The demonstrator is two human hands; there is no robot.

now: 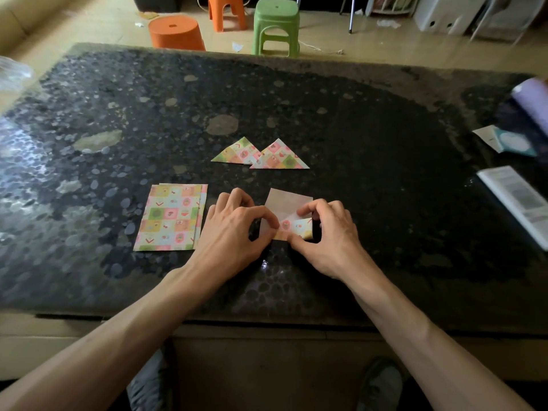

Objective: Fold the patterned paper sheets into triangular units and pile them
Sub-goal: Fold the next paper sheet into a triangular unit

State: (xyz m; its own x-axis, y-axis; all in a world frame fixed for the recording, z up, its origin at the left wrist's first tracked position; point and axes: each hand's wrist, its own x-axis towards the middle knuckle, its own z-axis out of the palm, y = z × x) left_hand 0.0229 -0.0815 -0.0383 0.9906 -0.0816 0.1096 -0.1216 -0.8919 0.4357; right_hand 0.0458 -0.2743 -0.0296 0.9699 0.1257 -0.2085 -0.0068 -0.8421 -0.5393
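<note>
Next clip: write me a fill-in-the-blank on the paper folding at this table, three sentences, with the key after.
1. ____ finished triangular units lie overlapping on the table.
2. The stack of unfolded patterned sheets lies to the ____ of the left hand.
3. The half-folded sheet is pinched by ____ hands, the right hand at its patterned flap.
Missing words: two; left; both.

The one camera sits on my head and looks forward and down. My forearms run up from the lower corners, and my left hand [234, 229] and right hand [323, 235], both pinching the sheet [289, 203], sit close, just below the middle. The dark surface [355, 129] fills most of the width, its edges bowed by the wide lens. Past its far edge the top shows stools [275, 25]; under the near edge, my shoes [382, 384].
</note>
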